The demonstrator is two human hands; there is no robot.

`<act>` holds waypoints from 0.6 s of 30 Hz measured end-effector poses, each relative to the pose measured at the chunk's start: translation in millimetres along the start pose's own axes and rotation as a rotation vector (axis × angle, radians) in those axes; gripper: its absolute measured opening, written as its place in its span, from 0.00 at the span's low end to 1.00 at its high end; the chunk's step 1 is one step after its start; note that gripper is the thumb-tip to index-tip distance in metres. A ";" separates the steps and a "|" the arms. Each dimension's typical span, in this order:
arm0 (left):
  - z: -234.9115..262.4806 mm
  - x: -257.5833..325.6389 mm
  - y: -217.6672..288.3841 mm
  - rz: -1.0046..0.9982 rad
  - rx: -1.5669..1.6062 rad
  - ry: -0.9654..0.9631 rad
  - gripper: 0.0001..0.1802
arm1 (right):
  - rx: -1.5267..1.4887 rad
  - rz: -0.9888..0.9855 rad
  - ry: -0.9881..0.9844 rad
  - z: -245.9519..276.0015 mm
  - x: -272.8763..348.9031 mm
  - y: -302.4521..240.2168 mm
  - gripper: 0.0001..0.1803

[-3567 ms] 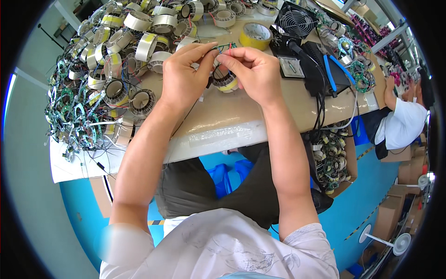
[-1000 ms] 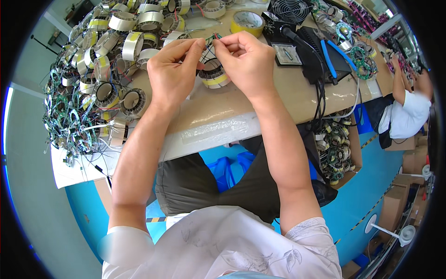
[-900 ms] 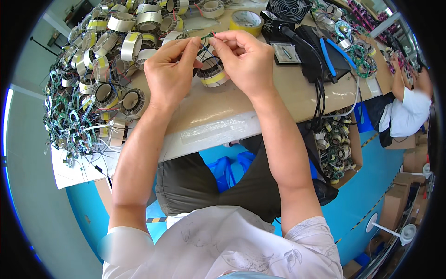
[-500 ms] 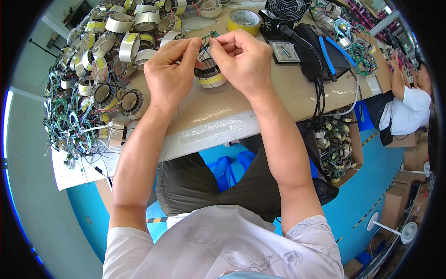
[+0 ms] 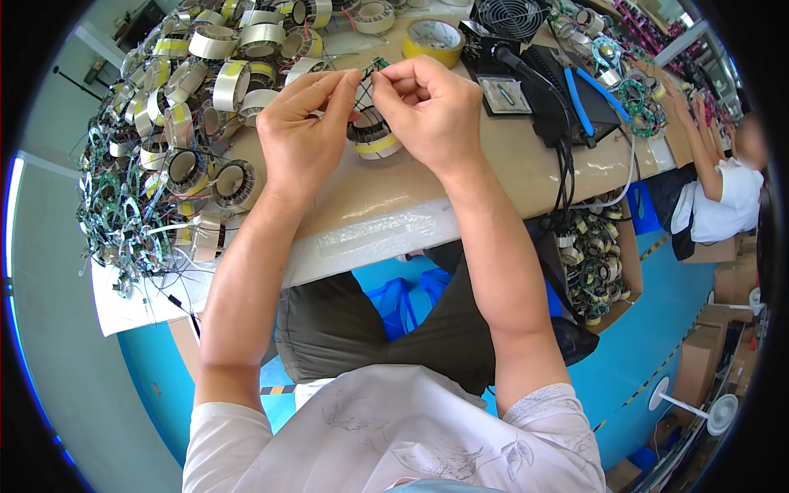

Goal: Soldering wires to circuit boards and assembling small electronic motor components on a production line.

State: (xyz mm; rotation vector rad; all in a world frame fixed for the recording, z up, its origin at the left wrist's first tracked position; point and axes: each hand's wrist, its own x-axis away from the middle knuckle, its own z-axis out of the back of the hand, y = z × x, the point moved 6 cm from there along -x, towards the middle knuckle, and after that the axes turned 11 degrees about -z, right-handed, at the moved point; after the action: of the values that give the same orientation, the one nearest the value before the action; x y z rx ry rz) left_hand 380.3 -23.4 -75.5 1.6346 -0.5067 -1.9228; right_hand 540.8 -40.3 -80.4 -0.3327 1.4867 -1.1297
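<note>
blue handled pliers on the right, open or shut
Open, it seems: the pliers have their blue handles spread apart; the jaws are too small to judge.

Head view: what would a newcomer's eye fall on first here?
Probably the big heap of ring-shaped coils and wires on the left side of the table. Next, the left hand and right hand, raised close together with a yellow-banded ring between them. Then the blue-handled pliers on the black box to the right.

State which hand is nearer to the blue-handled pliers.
Right. The right hand lies left of the blue-handled pliers, apart from them; the left hand is farther left.
</note>
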 end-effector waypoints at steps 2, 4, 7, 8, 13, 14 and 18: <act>0.0 0.2 -0.1 -0.005 -0.007 -0.002 0.08 | 0.004 0.015 -0.010 -0.7 -0.7 -1.5 0.05; 0.6 -0.4 0.9 -0.010 -0.013 -0.002 0.08 | -0.007 0.052 0.013 0.2 -1.0 -3.6 0.05; 0.9 -0.3 -0.4 0.014 -0.048 -0.043 0.09 | 0.012 0.054 0.004 0.6 -1.6 -4.1 0.05; 1.7 -0.9 -0.5 -0.046 -0.074 -0.051 0.08 | 0.010 0.058 0.003 0.6 -1.7 -4.2 0.05; 3.1 -4.5 11.5 -0.311 -0.248 -0.061 0.07 | -0.039 0.010 -0.001 -0.6 -2.2 4.2 0.04; 3.4 -5.7 15.4 -0.413 -0.286 -0.033 0.06 | -0.039 0.014 -0.004 -0.6 -2.1 4.2 0.04; 0.3 -7.9 27.0 -0.591 -0.368 -0.034 0.08 | -0.089 -0.052 -0.030 3.8 -4.3 8.5 0.04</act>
State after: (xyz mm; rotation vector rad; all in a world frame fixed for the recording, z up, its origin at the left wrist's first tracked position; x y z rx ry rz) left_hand 385.4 -39.3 -52.8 1.6122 0.3529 -2.2812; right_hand 548.6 -34.6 -83.9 -0.4504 1.5117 -1.0969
